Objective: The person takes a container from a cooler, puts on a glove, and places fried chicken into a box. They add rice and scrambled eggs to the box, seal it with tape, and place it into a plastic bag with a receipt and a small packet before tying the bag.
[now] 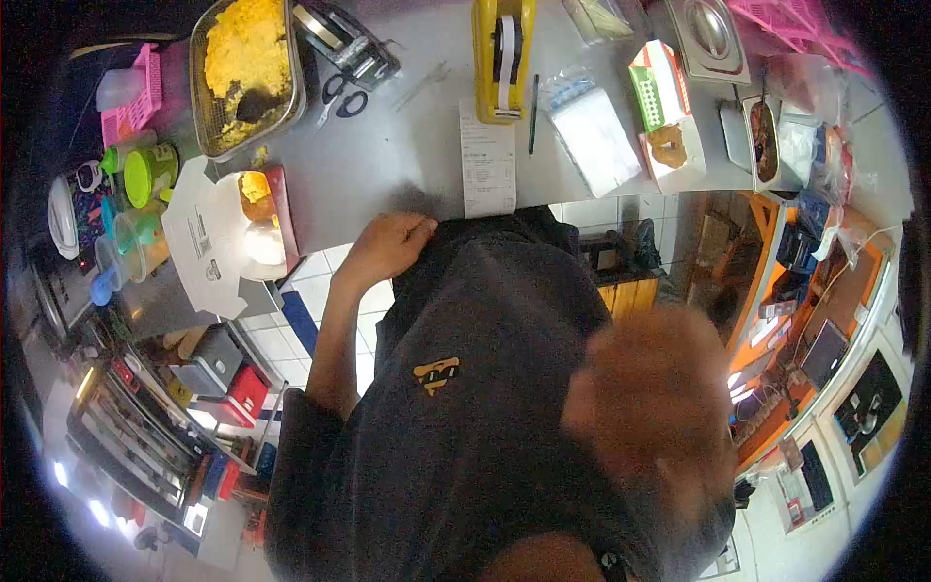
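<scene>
My left hand (390, 246) rests at the front edge of the steel table, its fingers curled in and no object showing in them. My right hand (655, 388) is raised close to the camera on the right and smeared by motion, so its fingers cannot be made out. A printed receipt (488, 170) lies near the table edge, its top by a yellow tape dispenser (524, 63). Beside that lies a dark pen (534, 114). Left of my left hand stands an open white takeaway box (202, 238) holding yellow food (255, 194) and a round white item (263, 242).
A wire-rimmed tray of yellow food (247, 68) stands at the back left, with scissors (343, 100) beside it. To the right are a stack of white sheets (596, 141), a patterned food box (669, 145), a lidded steel pan (709, 39) and a dark sauce container (763, 141).
</scene>
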`<control>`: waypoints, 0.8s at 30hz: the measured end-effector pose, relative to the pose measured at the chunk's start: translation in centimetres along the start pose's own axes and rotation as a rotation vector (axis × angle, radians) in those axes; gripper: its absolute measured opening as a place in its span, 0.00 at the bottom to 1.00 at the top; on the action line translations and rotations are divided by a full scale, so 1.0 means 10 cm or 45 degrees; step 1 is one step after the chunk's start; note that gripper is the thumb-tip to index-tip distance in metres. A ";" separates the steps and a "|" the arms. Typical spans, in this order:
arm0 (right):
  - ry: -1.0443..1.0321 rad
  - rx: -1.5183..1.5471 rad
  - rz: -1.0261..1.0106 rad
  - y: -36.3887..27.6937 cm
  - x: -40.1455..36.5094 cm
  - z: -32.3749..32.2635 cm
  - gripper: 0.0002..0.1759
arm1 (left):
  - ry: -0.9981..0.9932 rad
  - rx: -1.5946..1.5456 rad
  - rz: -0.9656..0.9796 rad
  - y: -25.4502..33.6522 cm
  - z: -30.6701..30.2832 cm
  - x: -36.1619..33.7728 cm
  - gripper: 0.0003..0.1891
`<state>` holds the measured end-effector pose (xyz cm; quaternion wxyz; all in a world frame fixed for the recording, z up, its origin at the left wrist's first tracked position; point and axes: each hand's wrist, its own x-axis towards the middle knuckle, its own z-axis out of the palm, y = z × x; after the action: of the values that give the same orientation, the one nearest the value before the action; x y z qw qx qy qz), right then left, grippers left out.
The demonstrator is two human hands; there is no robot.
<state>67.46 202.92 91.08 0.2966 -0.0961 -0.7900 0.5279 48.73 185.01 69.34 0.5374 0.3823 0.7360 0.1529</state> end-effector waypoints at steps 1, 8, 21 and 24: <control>0.014 0.165 -0.149 -0.10 0.06 0.00 0.13 | 0.147 0.027 0.051 0.01 0.05 0.01 0.17; -0.032 0.049 -0.513 0.17 0.34 0.24 0.17 | 0.280 0.080 -0.180 0.13 0.32 0.08 0.18; -1.567 -0.365 0.630 1.94 0.11 -0.07 0.15 | 0.366 -0.027 -0.509 0.03 0.75 -0.33 0.22; -1.638 -0.873 1.005 2.52 -1.16 -0.29 0.15 | 0.324 -0.029 -0.494 -0.33 1.05 -0.26 0.22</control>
<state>74.34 210.51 65.12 -0.4661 -0.1305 -0.8308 0.2748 57.28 179.00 65.09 0.4638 0.2051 0.8558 0.1023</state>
